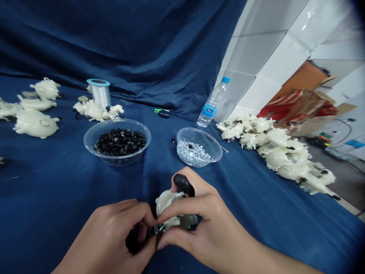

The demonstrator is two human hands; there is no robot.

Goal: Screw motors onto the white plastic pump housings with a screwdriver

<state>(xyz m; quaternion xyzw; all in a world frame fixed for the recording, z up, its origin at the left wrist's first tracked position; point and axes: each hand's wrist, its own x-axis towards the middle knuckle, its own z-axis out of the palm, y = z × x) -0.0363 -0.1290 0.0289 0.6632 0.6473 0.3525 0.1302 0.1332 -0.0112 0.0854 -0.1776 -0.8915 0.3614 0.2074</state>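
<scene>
My right hand grips a cream-white moulded plastic body, with its fingers wrapped across the front. A black rounded piece sticks up between the right thumb and fingers. My left hand pinches a small black-and-metal part against the body's lower edge. A dark item inside the left hand is partly hidden by the fingers. A clear plastic bowl of black pieces stands beyond the hands, and a smaller clear bowl of tiny silver parts lies tilted to its right.
A blue cloth covers the table and hangs behind. Cream moulded bodies lie at left and in a heap at right. Behind stand a spool of clear line and a water bottle. A torn carton sits beyond.
</scene>
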